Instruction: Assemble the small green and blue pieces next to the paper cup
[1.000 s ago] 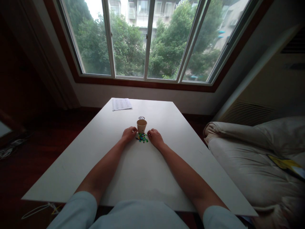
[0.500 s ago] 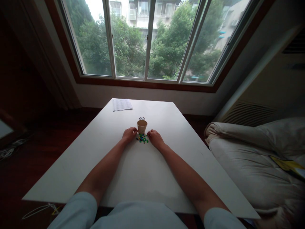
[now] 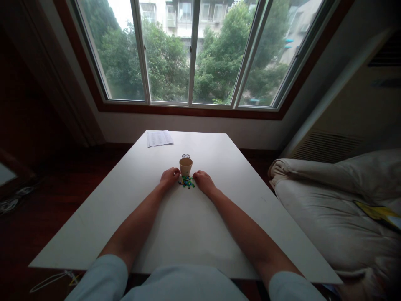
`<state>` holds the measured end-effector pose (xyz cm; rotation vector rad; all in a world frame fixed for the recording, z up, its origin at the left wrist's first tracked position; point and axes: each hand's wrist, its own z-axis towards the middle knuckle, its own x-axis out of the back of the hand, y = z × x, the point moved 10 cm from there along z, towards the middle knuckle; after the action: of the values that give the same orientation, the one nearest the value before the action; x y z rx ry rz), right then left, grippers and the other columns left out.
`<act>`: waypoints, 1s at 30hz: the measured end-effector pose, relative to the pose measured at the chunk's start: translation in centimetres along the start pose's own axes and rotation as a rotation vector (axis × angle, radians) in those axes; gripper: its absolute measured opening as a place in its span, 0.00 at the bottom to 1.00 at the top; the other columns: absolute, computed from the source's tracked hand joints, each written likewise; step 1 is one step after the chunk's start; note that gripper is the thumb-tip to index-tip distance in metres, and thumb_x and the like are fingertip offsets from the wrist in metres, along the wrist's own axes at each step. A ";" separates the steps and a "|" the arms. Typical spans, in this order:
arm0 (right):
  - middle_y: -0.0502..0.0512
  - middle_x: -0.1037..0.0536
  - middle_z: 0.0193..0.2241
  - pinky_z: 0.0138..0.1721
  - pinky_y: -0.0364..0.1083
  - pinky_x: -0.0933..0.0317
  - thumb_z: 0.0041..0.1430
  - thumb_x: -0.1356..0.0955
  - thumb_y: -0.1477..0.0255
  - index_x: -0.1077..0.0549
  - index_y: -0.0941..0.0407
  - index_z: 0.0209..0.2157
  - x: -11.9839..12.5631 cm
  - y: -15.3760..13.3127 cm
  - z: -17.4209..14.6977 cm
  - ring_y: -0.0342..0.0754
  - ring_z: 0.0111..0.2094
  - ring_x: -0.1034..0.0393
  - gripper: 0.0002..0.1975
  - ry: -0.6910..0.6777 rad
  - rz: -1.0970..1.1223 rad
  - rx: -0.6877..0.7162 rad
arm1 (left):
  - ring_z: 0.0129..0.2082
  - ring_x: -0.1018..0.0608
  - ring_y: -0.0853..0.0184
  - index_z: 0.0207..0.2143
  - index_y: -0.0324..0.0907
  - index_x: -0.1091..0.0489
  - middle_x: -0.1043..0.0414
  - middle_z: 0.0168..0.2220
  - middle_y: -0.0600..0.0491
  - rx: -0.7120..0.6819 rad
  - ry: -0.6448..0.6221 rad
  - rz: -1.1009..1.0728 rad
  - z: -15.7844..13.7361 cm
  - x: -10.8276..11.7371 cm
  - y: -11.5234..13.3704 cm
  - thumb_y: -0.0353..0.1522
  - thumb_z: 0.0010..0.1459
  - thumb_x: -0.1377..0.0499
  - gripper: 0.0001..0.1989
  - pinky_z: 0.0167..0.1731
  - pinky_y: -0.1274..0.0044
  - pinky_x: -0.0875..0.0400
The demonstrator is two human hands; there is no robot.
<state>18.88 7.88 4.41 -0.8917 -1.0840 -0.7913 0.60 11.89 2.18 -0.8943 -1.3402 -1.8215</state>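
A tan paper cup (image 3: pixel 186 167) stands upright on the white table (image 3: pixel 184 225), its mouth facing up. In front of its base lies a small loose pile of green, blue, yellow and dark pieces (image 3: pixel 187 182), too small to name; they look like beads or tiny bricks. My left hand (image 3: pixel 170 177) rests on the table just left of the cup and pile, fingers curled in, with nothing visible in them. On the other side, my right hand (image 3: pixel 203 179) lies close to the pile, its fingers likewise curled and no held thing showing.
Behind the cup lies a small dark-rimmed round item (image 3: pixel 186 156), partly hidden. Paper sheets (image 3: pixel 159 138) lie at the table's far left corner. A beige padded seat (image 3: pixel 322 209) stands along the right side, and a window (image 3: pixel 191 54) is beyond the table.
The view has shifted very slightly. Both hands, the cup and the pile stay in the same places on the table.
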 end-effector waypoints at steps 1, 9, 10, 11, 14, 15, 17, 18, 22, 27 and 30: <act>0.59 0.25 0.42 0.47 0.42 0.44 0.69 0.38 0.74 0.22 0.55 0.44 0.0 0.0 0.0 0.48 0.47 0.32 0.12 -0.010 -0.003 -0.009 | 0.40 0.25 0.65 0.41 0.47 0.22 0.22 0.42 0.52 0.002 -0.001 0.001 0.0 0.0 0.0 0.37 0.63 0.44 0.11 0.40 0.76 0.35; 0.60 0.25 0.42 0.42 0.43 0.44 0.69 0.37 0.75 0.23 0.55 0.44 0.1 -0.2 0.1 0.49 0.43 0.32 0.11 -0.031 -0.040 -0.030 | 0.40 0.24 0.66 0.41 0.47 0.22 0.22 0.42 0.52 0.007 -0.005 0.007 -0.2 0.2 0.3 0.36 0.63 0.44 0.11 0.40 0.77 0.34; 0.60 0.25 0.42 0.42 0.43 0.44 0.69 0.37 0.75 0.23 0.55 0.44 0.1 -0.2 0.1 0.49 0.43 0.32 0.11 -0.028 -0.042 -0.032 | 0.39 0.24 0.66 0.41 0.47 0.22 0.22 0.42 0.52 0.007 -0.005 0.007 -0.2 0.2 0.3 0.36 0.63 0.44 0.11 0.40 0.77 0.34; 0.60 0.25 0.41 0.42 0.43 0.44 0.69 0.37 0.75 0.23 0.55 0.44 0.1 -0.1 0.1 0.49 0.43 0.32 0.11 -0.024 -0.042 -0.035 | 0.39 0.24 0.66 0.41 0.47 0.22 0.22 0.42 0.52 0.006 -0.004 0.007 -0.2 0.2 0.3 0.36 0.63 0.44 0.11 0.39 0.77 0.34; 0.60 0.24 0.41 0.42 0.43 0.44 0.68 0.37 0.76 0.23 0.55 0.43 0.1 -0.2 0.1 0.49 0.42 0.32 0.11 -0.003 -0.030 -0.022 | 0.39 0.24 0.66 0.41 0.47 0.22 0.22 0.43 0.52 0.007 -0.002 0.005 -0.2 0.3 0.3 0.36 0.63 0.44 0.11 0.39 0.77 0.34; 0.60 0.24 0.41 0.42 0.43 0.44 0.68 0.37 0.76 0.23 0.55 0.43 0.1 -0.2 0.1 0.49 0.42 0.32 0.11 0.005 -0.024 -0.018 | 0.39 0.24 0.66 0.41 0.47 0.22 0.22 0.43 0.52 0.008 -0.003 0.004 -0.2 0.3 0.3 0.36 0.63 0.44 0.11 0.39 0.77 0.34; 0.60 0.24 0.41 0.42 0.43 0.44 0.68 0.37 0.77 0.22 0.55 0.42 0.1 0.0 0.1 0.49 0.42 0.32 0.11 0.016 -0.009 -0.022 | 0.40 0.24 0.66 0.41 0.47 0.22 0.22 0.43 0.52 0.007 -0.004 0.003 -0.2 0.3 0.3 0.36 0.63 0.44 0.11 0.40 0.77 0.34; 0.60 0.24 0.41 0.42 0.43 0.44 0.67 0.37 0.77 0.22 0.55 0.42 0.1 0.1 0.1 0.49 0.42 0.32 0.11 0.020 -0.001 -0.028 | 0.40 0.24 0.66 0.41 0.47 0.22 0.22 0.43 0.52 0.006 -0.003 0.002 -0.2 0.3 0.4 0.36 0.63 0.44 0.11 0.40 0.77 0.34; 0.58 0.24 0.40 0.43 0.43 0.43 0.65 0.36 0.80 0.22 0.55 0.42 0.6 0.7 0.1 0.48 0.42 0.31 0.13 0.083 0.047 -0.041 | 0.39 0.24 0.66 0.41 0.47 0.22 0.22 0.43 0.52 0.008 0.006 0.000 -0.2 0.3 0.4 0.36 0.62 0.44 0.11 0.40 0.77 0.34; 0.56 0.24 0.38 0.43 0.43 0.41 0.64 0.36 0.80 0.22 0.55 0.38 2.1 1.2 0.4 0.47 0.40 0.31 0.12 0.233 0.160 -0.019 | 0.39 0.24 0.66 0.41 0.48 0.21 0.22 0.42 0.52 0.004 0.000 -0.002 -0.2 0.3 0.4 0.35 0.62 0.44 0.11 0.40 0.77 0.34; 0.55 0.24 0.37 0.43 0.44 0.39 0.65 0.36 0.79 0.22 0.55 0.37 3.7 1.2 0.7 0.47 0.38 0.31 0.11 0.347 0.253 0.008 | 0.39 0.24 0.66 0.41 0.48 0.21 0.22 0.42 0.52 0.014 -0.002 -0.006 -0.2 0.5 0.4 0.35 0.62 0.44 0.11 0.40 0.77 0.34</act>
<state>20.72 8.60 7.81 -0.8285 -0.6546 -0.6973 0.63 11.51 2.70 -0.8857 -1.3560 -1.8139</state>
